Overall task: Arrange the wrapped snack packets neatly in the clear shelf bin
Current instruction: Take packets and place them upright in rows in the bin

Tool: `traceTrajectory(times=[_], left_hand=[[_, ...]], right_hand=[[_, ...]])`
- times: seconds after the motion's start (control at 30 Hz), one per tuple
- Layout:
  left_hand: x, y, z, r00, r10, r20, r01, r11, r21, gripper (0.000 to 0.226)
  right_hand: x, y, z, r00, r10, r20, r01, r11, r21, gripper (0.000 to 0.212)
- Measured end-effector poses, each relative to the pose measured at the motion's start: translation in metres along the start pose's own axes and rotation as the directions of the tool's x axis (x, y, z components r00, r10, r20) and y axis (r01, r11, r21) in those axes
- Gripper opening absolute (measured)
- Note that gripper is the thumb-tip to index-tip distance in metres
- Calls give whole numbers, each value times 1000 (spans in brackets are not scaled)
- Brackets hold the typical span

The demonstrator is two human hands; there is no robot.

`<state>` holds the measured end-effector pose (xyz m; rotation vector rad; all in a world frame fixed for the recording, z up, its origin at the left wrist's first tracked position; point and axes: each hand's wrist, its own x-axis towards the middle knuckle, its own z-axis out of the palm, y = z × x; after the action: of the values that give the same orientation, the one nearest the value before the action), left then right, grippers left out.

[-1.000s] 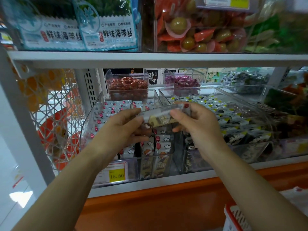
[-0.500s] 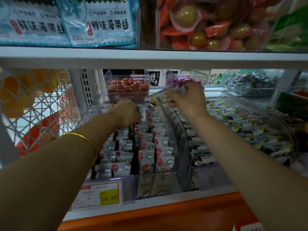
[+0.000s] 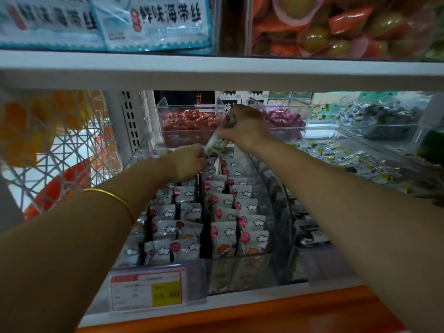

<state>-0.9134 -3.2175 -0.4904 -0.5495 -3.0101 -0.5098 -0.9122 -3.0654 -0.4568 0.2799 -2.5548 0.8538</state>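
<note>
A clear shelf bin (image 3: 276,212) holds rows of white snack packets (image 3: 225,212) printed with red balloons and clouds, standing upright in several columns. My right hand (image 3: 245,131) is at the bin's far end, shut on one snack packet (image 3: 217,144) that hangs tilted from its fingers above the back rows. My left hand (image 3: 186,161) is beside it at the back of the left columns, fingers curled down onto the packets there; what it grips is hidden.
A yellow price tag (image 3: 165,294) hangs on the shelf front. Behind are clear bins of red candies (image 3: 189,123) and purple candies (image 3: 283,121). Another clear bin of packets (image 3: 348,159) sits right. A white shelf board (image 3: 216,70) runs overhead; white mesh (image 3: 52,150) stands left.
Both hands have reached deeper to the bin's far end. The right hand's packet has tipped from lying level to hanging down over the back rows.
</note>
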Motion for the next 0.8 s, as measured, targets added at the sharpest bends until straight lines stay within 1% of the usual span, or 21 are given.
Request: traceTrajectory(times=[0.03, 0.1, 0.2, 0.33, 0.4, 0.43, 0.5, 0.57, 0.63, 0.73, 0.8], left_hand=[[-2, -1, -1, 1000, -5, -4, 5, 1000, -8, 17], [-7, -2, -2, 1000, -7, -11, 6, 999, -48, 18], [-13, -4, -4, 999, 3, -52, -9, 994, -110, 30], [-17, -5, -1, 1000, -7, -29, 5, 996, -90, 35], [-19, -5, 0, 1000, -6, -26, 4, 997, -82, 35], [-19, -4, 0, 1000, 2, -31, -5, 997, -78, 34], [-20, -4, 0, 999, 20, -32, -23, 997, -71, 31], [-21, -5, -1, 999, 35, -23, -36, 997, -64, 30], [-22, -6, -1, 999, 44, -14, -44, 997, -56, 28], [-23, -8, -1, 999, 39, -6, -39, 998, -48, 25], [-23, -9, 0, 999, 44, -21, -45, 997, -58, 20]], right_hand=[[2, -3, 5, 999, -20, 40, 22, 999, -35, 19], [5, -9, 13, 994, -54, 97, 62, 994, -89, 21], [13, -17, 18, 987, -58, 150, 80, 987, -140, 18], [23, -22, 12, 990, -20, 137, 39, 989, -141, 21], [23, -20, 11, 990, -5, 144, 23, 992, -126, 21], [21, -18, 12, 988, -10, 152, 31, 990, -136, 22], [16, -18, 18, 985, -64, 160, 97, 973, -210, 25], [14, -20, 24, 985, -121, 124, 149, 955, -256, 18], [16, -23, 25, 987, -114, 111, 141, 952, -273, 17], [17, -25, 26, 968, -68, 244, 124, 966, -225, 14], [14, -22, 31, 955, -69, 288, 141, 962, -234, 14]])
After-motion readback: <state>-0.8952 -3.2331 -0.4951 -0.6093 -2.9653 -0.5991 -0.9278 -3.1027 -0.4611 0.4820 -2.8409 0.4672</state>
